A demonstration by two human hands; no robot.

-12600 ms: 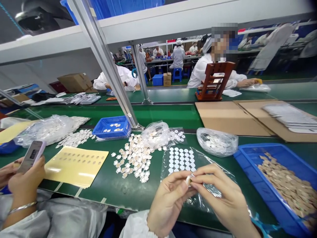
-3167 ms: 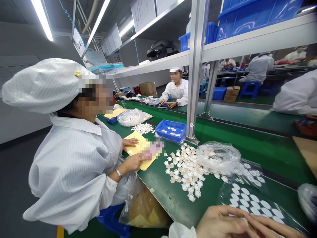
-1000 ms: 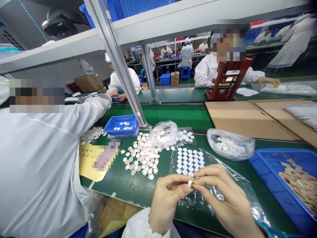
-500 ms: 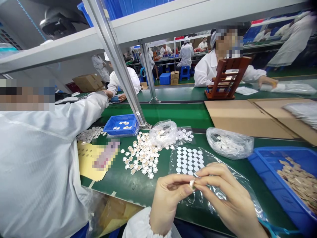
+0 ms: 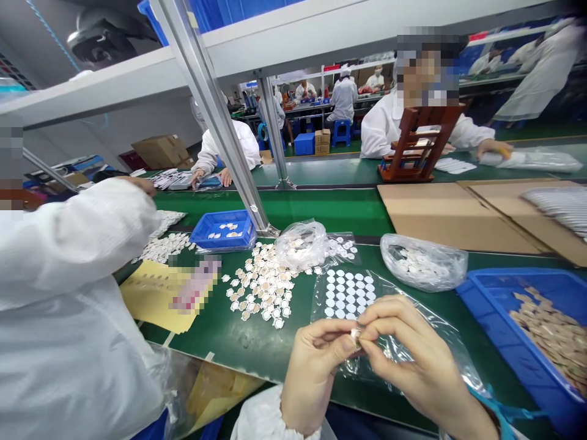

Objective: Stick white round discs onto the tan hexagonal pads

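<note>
Fingers of both my left hand (image 5: 316, 360) and right hand (image 5: 410, 354) are pinching one small white piece (image 5: 356, 335) between them.

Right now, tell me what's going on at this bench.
The left hand and right hand pinch a small pale piece between their fingertips, above a clear plastic sheet bearing rows of white discs. A loose pile of pieces lies to the left, and a blue tray of tan pieces sits at the right.
</note>
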